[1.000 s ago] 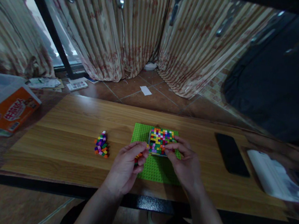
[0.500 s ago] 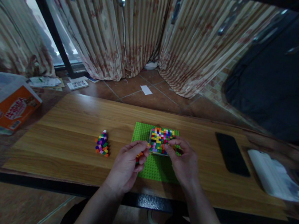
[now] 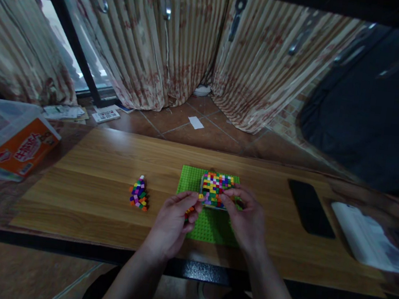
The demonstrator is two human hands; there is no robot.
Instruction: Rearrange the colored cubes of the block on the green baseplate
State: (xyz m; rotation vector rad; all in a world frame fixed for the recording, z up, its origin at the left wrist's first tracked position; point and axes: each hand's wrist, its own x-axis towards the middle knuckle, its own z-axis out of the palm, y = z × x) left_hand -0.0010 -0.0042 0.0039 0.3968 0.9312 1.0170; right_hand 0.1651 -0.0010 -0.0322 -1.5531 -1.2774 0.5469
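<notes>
Light is dim, glare pales the table (image 3: 96, 180) at far left, shadow darkens the green baseplate (image 3: 209, 227), and edges look stretched.

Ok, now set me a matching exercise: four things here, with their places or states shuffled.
1. Green studded plastic baseplate
2. Loose pile of tiny multicoloured bricks
3. Flat black rectangular slab
4. Bare left hand

A. Lying to the right of the bare right hand
B. Pinching a small yellow brick
C. Lying to the left of the left hand
D. Under the packed multicoloured brick block

Pairs: 1-D; 2-C; 3-A; 4-B
</notes>
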